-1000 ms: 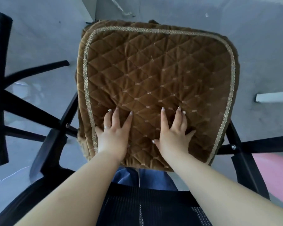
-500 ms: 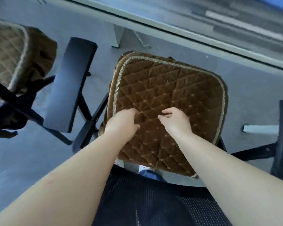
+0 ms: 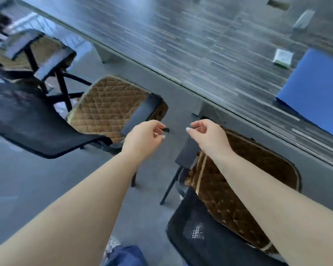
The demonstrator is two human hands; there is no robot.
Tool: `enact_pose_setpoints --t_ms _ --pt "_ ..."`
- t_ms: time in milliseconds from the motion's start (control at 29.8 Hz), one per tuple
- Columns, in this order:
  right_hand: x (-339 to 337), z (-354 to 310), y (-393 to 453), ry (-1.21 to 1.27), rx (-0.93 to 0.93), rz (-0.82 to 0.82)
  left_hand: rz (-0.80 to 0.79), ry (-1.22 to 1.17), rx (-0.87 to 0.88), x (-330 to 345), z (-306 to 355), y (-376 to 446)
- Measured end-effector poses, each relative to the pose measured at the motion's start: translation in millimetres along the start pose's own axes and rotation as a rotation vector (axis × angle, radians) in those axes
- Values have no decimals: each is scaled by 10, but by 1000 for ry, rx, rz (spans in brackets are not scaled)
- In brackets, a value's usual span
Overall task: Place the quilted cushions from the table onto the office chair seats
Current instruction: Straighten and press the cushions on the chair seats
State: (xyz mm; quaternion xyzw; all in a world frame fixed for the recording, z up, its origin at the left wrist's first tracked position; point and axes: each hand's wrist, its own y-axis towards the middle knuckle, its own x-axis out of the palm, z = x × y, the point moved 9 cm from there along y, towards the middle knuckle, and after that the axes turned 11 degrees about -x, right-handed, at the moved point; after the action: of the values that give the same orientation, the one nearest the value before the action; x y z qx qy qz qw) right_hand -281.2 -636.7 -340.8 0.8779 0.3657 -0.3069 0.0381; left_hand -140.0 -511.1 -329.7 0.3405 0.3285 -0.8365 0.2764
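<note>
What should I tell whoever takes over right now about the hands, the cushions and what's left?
Left hand: loosely curled, nothing in its grip, raised between the chairs.
Right hand: likewise empty.
Brown quilted cushion lies on the near black mesh office chair; a second on the middle chair; a third, blurred, on the far-left chair.
Grey striped table: no brown cushions visible on the part shown; a blue pad lies there.
Left: check unseen chairs and table.
</note>
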Motion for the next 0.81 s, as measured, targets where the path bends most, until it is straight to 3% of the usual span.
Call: enact_pose_setpoints --t_ms 134,437,806 --pt "514 -766 -49 23 -74 -14 116 -237 -45 -964 -613 -127" --pt "1882 -2044 -27 59 -106 -29 214 -253 -35 -2931 -2064 -106" --pt "2392 -2348 695 91 -34 31 85 -247 -23 -3431 -2425 762"
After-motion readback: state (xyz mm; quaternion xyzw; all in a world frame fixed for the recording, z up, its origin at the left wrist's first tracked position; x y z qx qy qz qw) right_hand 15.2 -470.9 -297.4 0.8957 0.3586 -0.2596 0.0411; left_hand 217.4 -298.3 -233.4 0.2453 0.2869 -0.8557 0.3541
